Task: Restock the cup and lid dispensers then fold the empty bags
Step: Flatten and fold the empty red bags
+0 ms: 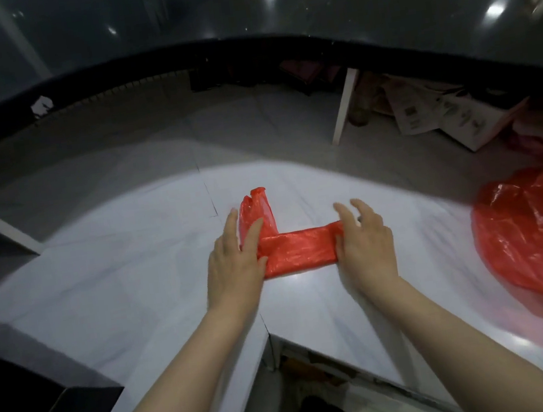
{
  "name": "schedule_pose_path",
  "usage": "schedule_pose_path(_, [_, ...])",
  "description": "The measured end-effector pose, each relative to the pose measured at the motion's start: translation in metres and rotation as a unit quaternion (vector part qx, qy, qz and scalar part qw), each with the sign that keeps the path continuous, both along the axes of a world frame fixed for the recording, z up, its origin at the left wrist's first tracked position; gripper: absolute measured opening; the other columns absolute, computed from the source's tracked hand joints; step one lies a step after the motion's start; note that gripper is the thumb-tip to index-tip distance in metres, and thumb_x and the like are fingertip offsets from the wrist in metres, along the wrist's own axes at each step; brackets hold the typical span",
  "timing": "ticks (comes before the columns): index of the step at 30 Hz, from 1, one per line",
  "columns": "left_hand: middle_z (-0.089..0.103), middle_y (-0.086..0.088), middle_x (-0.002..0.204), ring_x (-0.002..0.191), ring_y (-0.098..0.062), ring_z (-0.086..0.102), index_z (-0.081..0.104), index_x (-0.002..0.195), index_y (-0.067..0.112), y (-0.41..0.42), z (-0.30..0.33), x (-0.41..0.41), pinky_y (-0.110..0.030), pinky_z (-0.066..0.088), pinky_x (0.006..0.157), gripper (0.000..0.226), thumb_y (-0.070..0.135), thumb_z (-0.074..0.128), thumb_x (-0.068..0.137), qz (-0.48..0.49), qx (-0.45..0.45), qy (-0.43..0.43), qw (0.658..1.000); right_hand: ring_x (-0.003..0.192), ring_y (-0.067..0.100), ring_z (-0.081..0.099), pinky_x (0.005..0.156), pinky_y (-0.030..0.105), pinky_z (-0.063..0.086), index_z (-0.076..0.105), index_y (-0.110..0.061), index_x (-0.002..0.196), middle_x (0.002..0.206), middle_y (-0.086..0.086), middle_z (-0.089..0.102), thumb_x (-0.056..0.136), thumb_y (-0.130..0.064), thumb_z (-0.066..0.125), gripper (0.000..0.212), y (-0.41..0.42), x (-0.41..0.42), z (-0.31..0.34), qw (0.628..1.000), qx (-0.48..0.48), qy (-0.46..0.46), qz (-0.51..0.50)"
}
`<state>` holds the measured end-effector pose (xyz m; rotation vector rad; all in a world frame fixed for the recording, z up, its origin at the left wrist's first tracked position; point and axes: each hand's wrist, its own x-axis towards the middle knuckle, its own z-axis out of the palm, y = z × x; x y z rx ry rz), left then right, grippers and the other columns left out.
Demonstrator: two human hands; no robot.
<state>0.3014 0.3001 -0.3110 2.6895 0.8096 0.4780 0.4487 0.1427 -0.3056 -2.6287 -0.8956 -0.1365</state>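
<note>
A red plastic bag [295, 250] lies folded into a narrow strip on the white counter [132, 258], with its handle end turned up toward the back in an L shape. My left hand [234, 264] lies flat on the strip's left end, fingers straight, pressing the corner where the handles turn. My right hand [363, 245] rests on the strip's right end, thumb against the bag's edge and fingers spread and slightly raised. A second red bag [539, 232], loose and crumpled, lies on the counter at the right.
A raised dark counter ledge [242, 45] curves across the back. Under it at the right are a white partition [343, 106] and printed cardboard boxes [441, 114]. A black box [44, 401] stands at the lower left. The counter's inner corner edge [268, 334] is between my forearms.
</note>
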Motion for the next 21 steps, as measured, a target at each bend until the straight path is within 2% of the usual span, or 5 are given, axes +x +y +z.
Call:
schedule_pose_path(3, [0.019,-0.009,0.158,0.14,-0.03,0.032,0.035,0.146,0.022,0.004,-0.002,0.005,-0.038,0.016,0.114,0.077,0.008,0.068,0.077,-0.167,0.059,0.043,0.983,0.117,0.033,0.057,0.101,0.05,0.037,0.065,-0.019,0.119,0.13,0.008,0.06,0.082,-0.014,0.06,0.038,-0.008,0.008,-0.01,0.975,0.001,-0.092,0.201])
schedule_pose_path(6, [-0.001,0.015,0.153,0.146,-0.01,0.013,0.013,0.151,0.033,0.015,-0.005,0.005,-0.019,-0.006,0.114,0.061,0.032,0.042,0.096,-0.172,-0.091,0.079,0.978,0.13,0.015,0.045,0.113,0.042,0.015,0.06,-0.03,0.125,0.133,-0.011,0.057,0.09,-0.036,0.059,0.035,-0.015,0.027,-0.008,0.972,0.006,0.108,0.206])
schedule_pose_path(10, [0.007,0.013,0.158,0.137,0.001,0.016,0.023,0.149,0.03,0.027,-0.001,0.003,-0.023,0.018,0.111,0.083,0.061,0.059,0.08,-0.208,-0.136,0.081,0.965,0.133,-0.004,0.029,0.115,0.028,0.009,0.047,-0.041,0.136,0.14,-0.026,0.04,0.071,-0.062,0.066,0.071,-0.029,0.043,-0.004,0.948,-0.036,0.128,0.288])
schedule_pose_path(14, [0.04,0.004,0.131,0.114,-0.009,0.047,0.051,0.118,0.015,0.035,0.007,0.002,-0.027,0.047,0.084,0.068,0.046,0.081,0.065,-0.14,-0.155,0.017,0.978,0.098,0.013,0.057,0.087,0.02,0.037,0.07,-0.023,0.108,0.104,-0.007,0.062,0.086,-0.025,0.067,0.023,-0.014,0.059,0.004,0.963,0.078,0.12,0.229])
schedule_pose_path(21, [0.061,0.022,0.08,0.076,0.004,0.057,0.054,0.085,0.039,0.029,0.006,0.027,-0.01,0.039,0.059,0.008,0.042,0.061,0.083,0.096,-0.242,-0.13,0.957,0.049,0.007,0.059,0.047,0.017,0.042,0.055,-0.027,0.077,0.061,-0.007,0.064,0.077,-0.045,0.07,0.023,0.026,0.085,0.012,0.919,0.252,0.303,0.014])
